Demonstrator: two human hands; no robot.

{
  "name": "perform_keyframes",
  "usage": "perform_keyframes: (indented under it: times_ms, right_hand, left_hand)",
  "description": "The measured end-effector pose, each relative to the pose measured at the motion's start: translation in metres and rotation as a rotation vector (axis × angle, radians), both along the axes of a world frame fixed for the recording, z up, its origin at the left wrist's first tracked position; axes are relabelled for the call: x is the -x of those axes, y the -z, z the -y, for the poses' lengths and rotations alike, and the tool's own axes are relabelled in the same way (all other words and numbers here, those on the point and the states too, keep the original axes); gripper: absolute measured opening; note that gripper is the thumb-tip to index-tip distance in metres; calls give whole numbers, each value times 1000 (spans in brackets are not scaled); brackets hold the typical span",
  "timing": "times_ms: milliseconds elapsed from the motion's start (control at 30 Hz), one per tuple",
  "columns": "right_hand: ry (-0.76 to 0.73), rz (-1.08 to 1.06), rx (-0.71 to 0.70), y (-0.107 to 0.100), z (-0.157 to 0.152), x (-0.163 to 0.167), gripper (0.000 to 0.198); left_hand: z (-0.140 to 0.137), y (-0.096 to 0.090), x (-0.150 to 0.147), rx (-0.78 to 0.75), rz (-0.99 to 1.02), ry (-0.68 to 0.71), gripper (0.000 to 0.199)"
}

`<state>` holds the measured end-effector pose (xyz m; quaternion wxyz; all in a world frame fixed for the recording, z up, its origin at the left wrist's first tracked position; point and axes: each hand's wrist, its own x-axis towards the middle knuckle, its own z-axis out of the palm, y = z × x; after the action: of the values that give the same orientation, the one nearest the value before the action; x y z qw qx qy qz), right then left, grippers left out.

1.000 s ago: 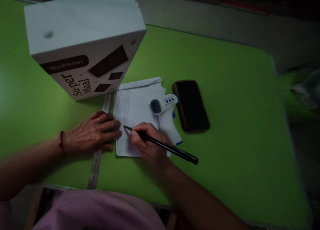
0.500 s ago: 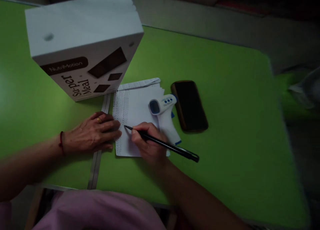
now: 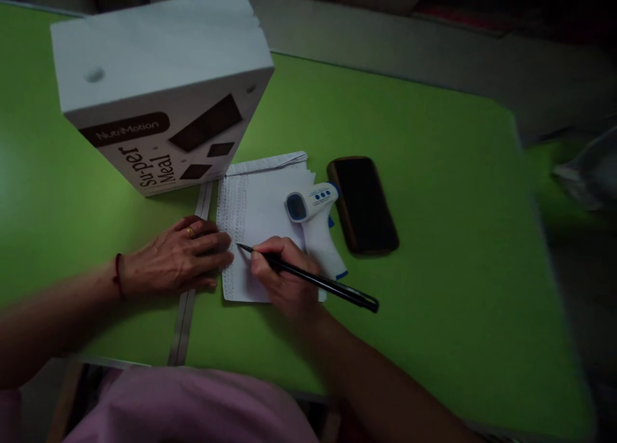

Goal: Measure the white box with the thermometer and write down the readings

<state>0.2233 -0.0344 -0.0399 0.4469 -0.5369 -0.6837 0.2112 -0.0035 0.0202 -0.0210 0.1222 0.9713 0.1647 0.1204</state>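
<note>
Near edge: the green tabletop (image 3: 434, 173) ends just in front of the pink-clothed lap; open room lies to the right of the phone (image 3: 362, 204).
Right hand (image 3: 284, 279): fingers closed around a black pen (image 3: 308, 277), tip on the paper (image 3: 255, 205) near its left margin.
Left hand (image 3: 178, 260): fingers flat and spread, pressing the paper's left edge over a grey ruler (image 3: 186, 314).
Middle: a white thermometer (image 3: 313, 224) lies on the paper, just beside the phone.
Far left: a white box (image 3: 159, 89) stands upright.
Room: dim; grey floor beyond the far edge.
Change: the pen tip sits almost where it was; the view has shifted slightly.
</note>
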Motion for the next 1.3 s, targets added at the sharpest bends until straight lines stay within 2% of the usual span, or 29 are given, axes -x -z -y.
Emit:
perform_keyframes:
  times_ms: [400, 567, 900, 1067, 1300]
  right_hand:
    - [23, -44, 24, 2, 1, -1, 8]
    - [6, -7, -7, 1, 0, 0, 9]
    - [-23, -31, 37, -1, 0, -2, 10]
    - [46, -129, 37, 1, 0, -2, 7]
    - [50, -92, 42, 2, 1, -3, 7]
  left_hand:
    - [-1, 1, 1, 4, 12, 6, 36]
    - [-1, 0, 1, 0, -1, 2, 35]
    - [-1, -2, 1, 4, -29, 3, 36]
    - [-1, -1, 2, 19, -23, 14, 37]
    - [-2, -4, 2, 30, -46, 10, 36]
